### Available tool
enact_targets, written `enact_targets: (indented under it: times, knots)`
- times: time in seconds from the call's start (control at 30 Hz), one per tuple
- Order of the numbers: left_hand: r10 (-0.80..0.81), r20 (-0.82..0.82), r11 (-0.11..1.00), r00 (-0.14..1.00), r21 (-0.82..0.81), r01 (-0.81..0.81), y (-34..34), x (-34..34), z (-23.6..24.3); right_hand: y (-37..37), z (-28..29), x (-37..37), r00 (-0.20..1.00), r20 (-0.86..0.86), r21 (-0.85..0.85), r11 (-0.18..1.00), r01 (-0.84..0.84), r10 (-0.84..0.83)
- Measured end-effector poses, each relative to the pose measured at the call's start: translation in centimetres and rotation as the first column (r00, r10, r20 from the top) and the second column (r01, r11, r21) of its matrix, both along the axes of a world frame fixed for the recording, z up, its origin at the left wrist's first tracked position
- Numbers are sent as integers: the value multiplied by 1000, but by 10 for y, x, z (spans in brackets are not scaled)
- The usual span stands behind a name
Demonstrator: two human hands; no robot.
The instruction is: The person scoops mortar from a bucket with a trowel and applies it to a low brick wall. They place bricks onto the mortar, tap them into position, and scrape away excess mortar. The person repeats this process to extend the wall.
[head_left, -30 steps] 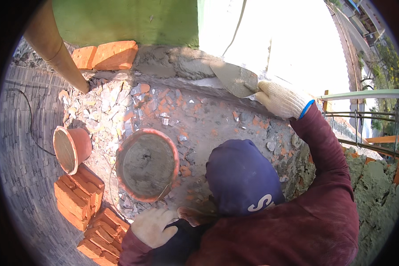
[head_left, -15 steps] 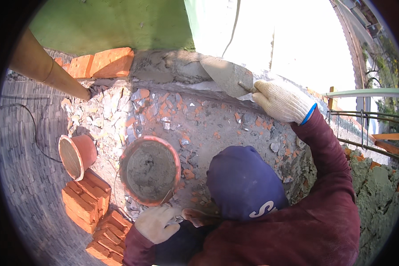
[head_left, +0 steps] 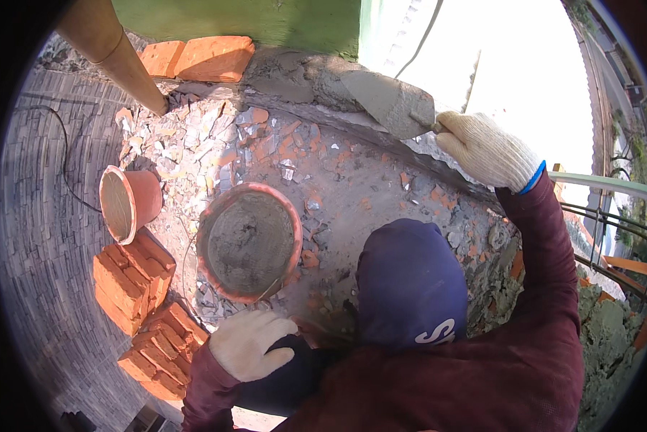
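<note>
My right hand (head_left: 490, 150), in a cream knit glove with a blue cuff, is closed round the handle of a trowel (head_left: 399, 106). Grey mortar coats the blade, which lies low over the mortar bed (head_left: 295, 81) along the base of the wall. Down at the lower left, my gloved left hand (head_left: 251, 347) rests on a dark-clad knee, fingers extended and nothing in it. Just beyond that hand stands a round orange tub (head_left: 295, 216) with wet mortar (head_left: 246, 241) inside. Two orange bricks (head_left: 215, 57) sit end to end on the ledge, left of the mortar bed.
Stacked bricks (head_left: 133, 281) and a second brick pile (head_left: 164, 349) lie left of my left hand. A smaller orange bucket (head_left: 140, 201) tilts beside them. A thick pole (head_left: 125, 65) slants in at upper left. Broken rubble (head_left: 273, 155) covers the ground. A blue cap (head_left: 410, 281) blocks the lower middle.
The view has shifted, so the wall and tub appear higher. My right hand keeps the trowel at the mortar bed, slightly further left along the wall. My left hand lies flatter on the knee.
</note>
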State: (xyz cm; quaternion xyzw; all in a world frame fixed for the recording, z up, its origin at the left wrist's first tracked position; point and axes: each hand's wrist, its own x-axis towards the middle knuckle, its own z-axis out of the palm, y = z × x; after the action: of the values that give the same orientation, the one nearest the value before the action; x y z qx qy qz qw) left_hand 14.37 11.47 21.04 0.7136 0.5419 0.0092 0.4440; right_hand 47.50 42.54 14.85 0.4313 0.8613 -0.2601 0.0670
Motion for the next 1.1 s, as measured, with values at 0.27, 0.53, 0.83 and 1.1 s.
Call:
enact_targets:
  times: [0.27,0.53,0.83,1.1]
  knots:
    - [80,-113,994,990,87,-70,-35,-6,17,20,7,-44,951,309,-212,975,65,4]
    - [65,-156,982,986,186,-36,-78,-10,13,-40,77,-78,919,177,93,923,-373,353]
    - [-25,-233,971,972,226,79,-104,15,6,-101,40,-228,643,389,179,630,-755,660]
    - [29,-266,972,964,233,35,-121,9,6,-89,-23,-260,473,45,-210,471,-857,880]
